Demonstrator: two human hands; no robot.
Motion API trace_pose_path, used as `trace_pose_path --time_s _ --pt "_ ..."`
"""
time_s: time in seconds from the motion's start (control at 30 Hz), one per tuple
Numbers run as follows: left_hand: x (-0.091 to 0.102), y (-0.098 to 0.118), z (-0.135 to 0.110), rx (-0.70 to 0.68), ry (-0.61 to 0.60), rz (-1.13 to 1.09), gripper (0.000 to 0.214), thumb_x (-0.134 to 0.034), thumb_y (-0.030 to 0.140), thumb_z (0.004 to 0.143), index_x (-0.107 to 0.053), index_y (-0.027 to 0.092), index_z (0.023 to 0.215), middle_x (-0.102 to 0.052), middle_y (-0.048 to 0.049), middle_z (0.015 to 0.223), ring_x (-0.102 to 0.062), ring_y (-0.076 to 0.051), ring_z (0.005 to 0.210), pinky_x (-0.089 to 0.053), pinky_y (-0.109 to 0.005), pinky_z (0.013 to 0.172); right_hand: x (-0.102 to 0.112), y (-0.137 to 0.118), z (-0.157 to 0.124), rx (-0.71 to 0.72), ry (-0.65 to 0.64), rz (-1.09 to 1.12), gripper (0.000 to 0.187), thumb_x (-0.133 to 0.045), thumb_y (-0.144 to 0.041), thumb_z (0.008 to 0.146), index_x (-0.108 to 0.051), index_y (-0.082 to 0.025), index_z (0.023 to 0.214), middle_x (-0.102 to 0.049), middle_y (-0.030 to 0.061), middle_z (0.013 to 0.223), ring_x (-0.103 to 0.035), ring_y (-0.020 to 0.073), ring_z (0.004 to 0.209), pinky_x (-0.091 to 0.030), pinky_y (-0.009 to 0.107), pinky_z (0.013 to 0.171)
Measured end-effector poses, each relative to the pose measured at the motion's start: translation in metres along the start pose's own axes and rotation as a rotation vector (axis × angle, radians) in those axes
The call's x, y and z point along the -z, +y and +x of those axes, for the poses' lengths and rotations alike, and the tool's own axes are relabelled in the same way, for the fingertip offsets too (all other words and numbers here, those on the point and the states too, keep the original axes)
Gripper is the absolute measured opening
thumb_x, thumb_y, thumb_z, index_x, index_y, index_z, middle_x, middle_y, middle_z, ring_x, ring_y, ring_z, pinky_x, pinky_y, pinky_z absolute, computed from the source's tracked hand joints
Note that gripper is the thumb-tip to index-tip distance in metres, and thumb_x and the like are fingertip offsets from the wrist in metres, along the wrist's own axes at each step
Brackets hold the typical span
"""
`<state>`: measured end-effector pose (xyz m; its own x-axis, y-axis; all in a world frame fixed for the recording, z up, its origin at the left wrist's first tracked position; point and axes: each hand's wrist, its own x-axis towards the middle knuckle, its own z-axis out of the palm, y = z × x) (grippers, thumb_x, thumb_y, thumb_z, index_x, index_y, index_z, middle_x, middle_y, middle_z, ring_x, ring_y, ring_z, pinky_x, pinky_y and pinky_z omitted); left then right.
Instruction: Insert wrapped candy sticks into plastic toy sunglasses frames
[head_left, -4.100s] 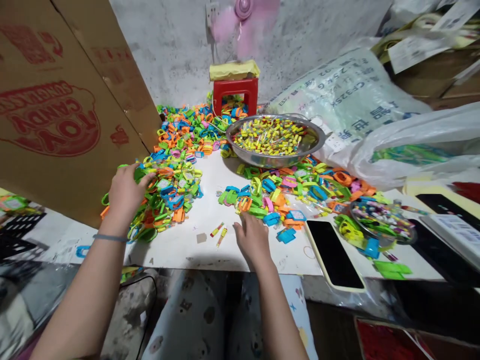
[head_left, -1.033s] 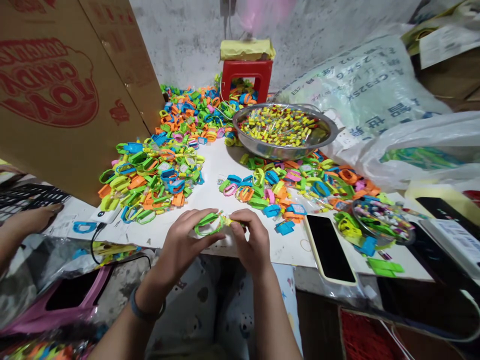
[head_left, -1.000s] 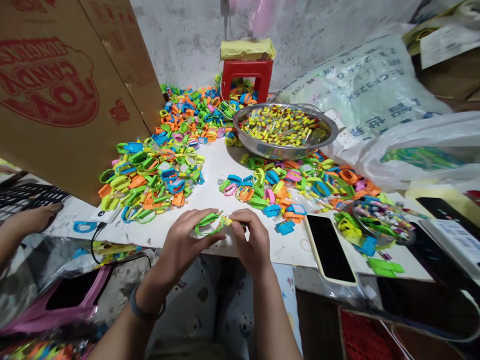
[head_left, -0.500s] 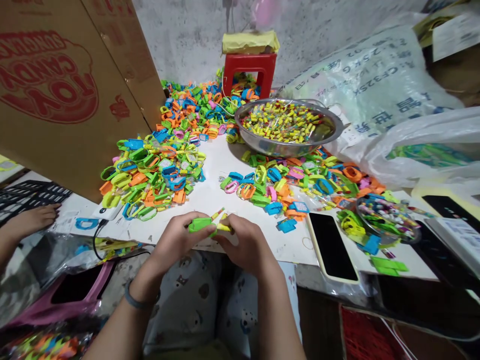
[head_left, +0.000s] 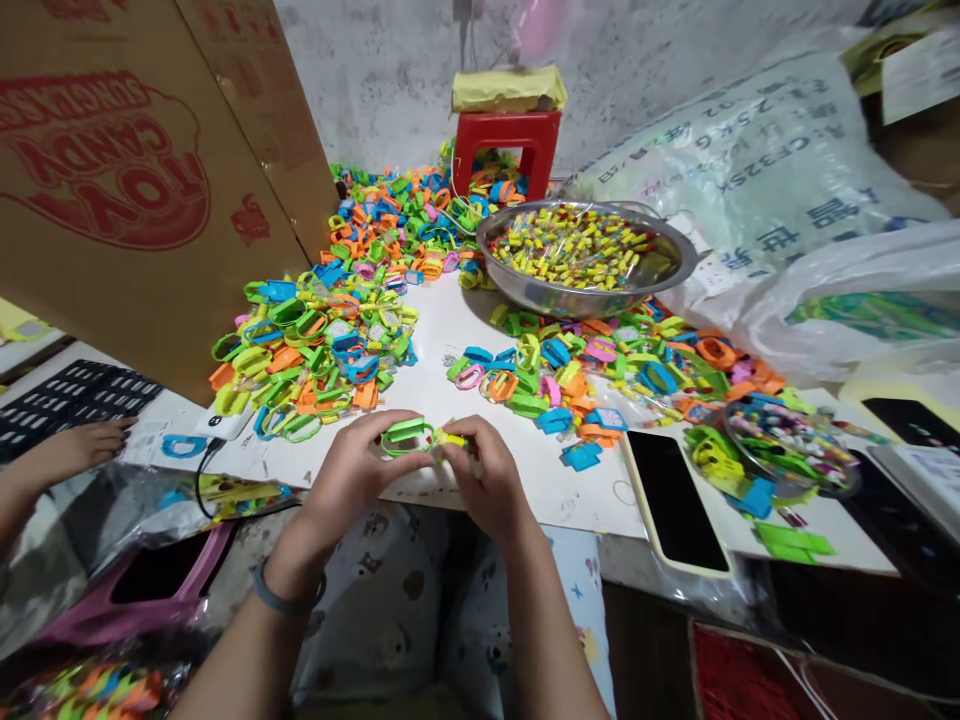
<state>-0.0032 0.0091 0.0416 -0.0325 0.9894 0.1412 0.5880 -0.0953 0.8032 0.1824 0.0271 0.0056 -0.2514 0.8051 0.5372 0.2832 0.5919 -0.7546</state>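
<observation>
My left hand (head_left: 351, 470) grips a green toy watch (head_left: 405, 433), its strap curved into a loop. In my right hand (head_left: 489, 478), thumb and fingers pinch a small yellow candy tube (head_left: 452, 438). The tube's end meets the right side of the watch; my fingers partly hide both. Just beyond my hands lie two heaps of colourful toy watches, a left heap (head_left: 322, 350) and a right heap (head_left: 555, 365). Behind the right heap stands a metal basin (head_left: 555, 298) full of small yellow tubes.
A phone (head_left: 675, 503) lies right of my hands, near a small bowl (head_left: 795, 445) of mixed pieces. A cardboard box (head_left: 150, 280) stands at left, a red stool (head_left: 506, 130) at the back. Another person's hand (head_left: 71, 450) rests at the left edge by a black tray (head_left: 67, 400).
The green watch has turned in my left hand, so its loop now shows. The yellow tube has come against it. The whole view has shifted slightly.
</observation>
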Motion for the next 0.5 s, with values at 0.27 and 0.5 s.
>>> trace_pose_path --time_s 0.27,0.5 --pt "-0.0022 -0.0014 -0.0030 -0.142 0.102 0.047 0.041 -0.080 0.046 0.072 -0.073 0.022 0.105 -0.075 -0.0060 0.105 -0.069 -0.024 0.099 -0.054 -0.034 0.091 -0.0020 -0.0006 -0.0002 0.031 0.072 0.019 0.007 -0.052 -0.027 0.098 -0.056 -0.021 0.100 -0.062 0.0049 0.091 -0.059 0.0190 0.085 -0.047 0.033 0.075" --pt "-0.0013 -0.0018 -0.0027 -0.203 0.098 0.088 0.042 -0.078 0.047 0.074 -0.072 0.022 0.107 -0.075 -0.0068 0.107 -0.068 -0.024 0.100 -0.053 -0.035 0.091 -0.0015 -0.0022 0.0007 0.007 0.087 0.054 0.007 -0.051 -0.025 0.098 -0.057 -0.021 0.101 -0.063 0.0046 0.093 -0.061 0.0179 0.086 -0.048 0.031 0.074"
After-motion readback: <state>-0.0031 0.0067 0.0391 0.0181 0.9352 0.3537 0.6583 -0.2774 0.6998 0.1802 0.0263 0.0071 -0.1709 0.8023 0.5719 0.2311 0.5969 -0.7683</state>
